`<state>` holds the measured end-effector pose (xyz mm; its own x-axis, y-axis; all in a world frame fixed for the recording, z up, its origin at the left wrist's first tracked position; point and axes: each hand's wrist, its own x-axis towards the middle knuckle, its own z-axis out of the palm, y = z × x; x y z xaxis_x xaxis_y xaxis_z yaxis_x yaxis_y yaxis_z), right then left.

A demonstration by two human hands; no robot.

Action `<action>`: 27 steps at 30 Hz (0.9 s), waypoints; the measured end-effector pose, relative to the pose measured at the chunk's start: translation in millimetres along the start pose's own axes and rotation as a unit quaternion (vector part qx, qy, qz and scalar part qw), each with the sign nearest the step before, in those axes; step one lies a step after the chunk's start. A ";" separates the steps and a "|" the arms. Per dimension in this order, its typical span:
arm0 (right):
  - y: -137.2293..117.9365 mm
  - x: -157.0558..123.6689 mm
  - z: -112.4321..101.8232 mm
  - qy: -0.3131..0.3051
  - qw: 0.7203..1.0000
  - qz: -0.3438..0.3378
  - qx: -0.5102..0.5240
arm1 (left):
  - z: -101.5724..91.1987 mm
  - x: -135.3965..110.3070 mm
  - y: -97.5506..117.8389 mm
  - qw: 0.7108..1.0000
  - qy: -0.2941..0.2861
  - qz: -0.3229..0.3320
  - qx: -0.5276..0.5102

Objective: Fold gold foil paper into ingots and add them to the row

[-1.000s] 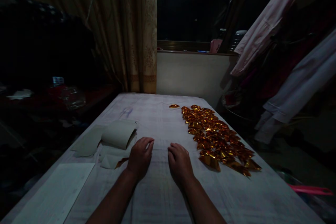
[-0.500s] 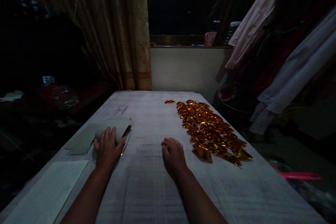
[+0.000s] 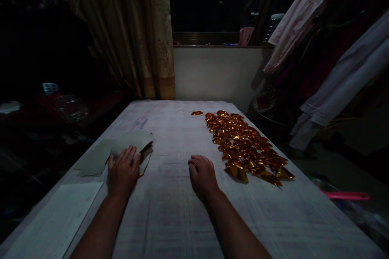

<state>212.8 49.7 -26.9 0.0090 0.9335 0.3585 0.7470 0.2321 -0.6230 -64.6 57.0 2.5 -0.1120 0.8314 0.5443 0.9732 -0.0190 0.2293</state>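
Observation:
My left hand lies with its fingers stretched out on a loose pile of pale grey paper sheets. The thumb rests by the pile's right side, where a curled edge shows a dark golden face. My right hand sits on the tablecloth with its fingers curled in, and nothing shows between them. To its right, a large group of folded gold foil pieces spreads along the table. One more folded foil piece lies apart at the far end.
A white sheet lies at the table's near left. The table has a pale checked cloth. Beyond it are a patterned curtain and a sill with a pink mug. Clothes hang at the right, above a pink handle.
The camera view has shifted slightly. My left hand's fingers have drawn closer together, and its thumb has pulled in. My right hand stays curled in nearly the same place.

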 end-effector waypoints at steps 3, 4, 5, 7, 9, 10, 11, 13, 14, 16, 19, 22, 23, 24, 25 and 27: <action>0.8 -0.9 0.2 -0.001 1.000 -0.007 0.000 | -3.0 0.4 -0.4 1.000 0.017 0.021 -0.015; 0.8 -1.1 0.4 0.000 1.000 -0.008 -0.001 | -3.8 0.9 -0.6 0.999 0.022 0.028 -0.020; 0.9 -1.3 0.8 0.001 1.000 -0.008 0.000 | -4.5 1.4 -0.5 0.999 0.030 0.036 -0.026; 1.1 -1.2 2.3 0.009 1.000 -0.008 0.008 | -5.3 1.8 1.3 0.995 0.056 0.063 -0.044; 2.5 -0.4 4.8 0.025 0.999 -0.003 0.024 | -5.1 0.2 7.6 0.988 0.092 0.105 -0.071; 4.0 0.4 6.3 0.037 0.999 0.003 0.036 | -4.8 -1.6 12.8 0.982 0.103 0.129 -0.087; 6.2 1.5 7.7 0.049 0.997 0.010 0.051 | -4.3 -4.0 19.3 0.977 0.109 0.150 -0.104; 12.2 4.4 9.6 0.076 0.993 0.029 0.085 | -3.2 -10.3 35.2 0.970 0.094 0.180 -0.134; 15.7 6.2 9.7 0.088 0.990 0.040 0.103 | -2.7 -13.5 43.5 0.969 0.078 0.182 -0.144; 22.3 9.6 7.6 0.111 0.983 0.066 0.130 | -1.9 -19.3 58.9 0.962 0.052 0.215 -0.159; 26.7 12.7 -0.4 0.140 0.976 0.080 0.143 | -1.1 -24.8 74.7 0.951 -0.010 0.263 -0.164; 22.0 10.9 -8.4 0.140 0.981 0.009 0.131 | -0.8 -28.6 83.5 0.949 -0.078 0.263 -0.155; 19.0 9.4 -9.9 0.130 0.984 -0.024 0.123 | -0.8 -29.9 85.7 0.948 -0.098 0.261 -0.151; 15.7 7.6 -10.6 0.113 0.986 -0.052 0.113 | -0.9 -31.2 87.7 0.947 -0.118 0.258 -0.150; 12.5 5.7 -10.7 0.090 0.988 -0.076 0.100 | -1.0 -32.4 89.1 0.945 -0.136 0.254 -0.152; 6.8 2.3 -10.1 0.032 0.992 -0.102 0.064 | -0.8 -33.9 89.5 0.943 -0.161 0.240 -0.166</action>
<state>224.7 50.7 -23.3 -0.0891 0.8454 0.5267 0.6477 0.4509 -0.6142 26.1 26.6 5.3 0.4443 0.8070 0.3891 0.7735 -0.5647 0.2877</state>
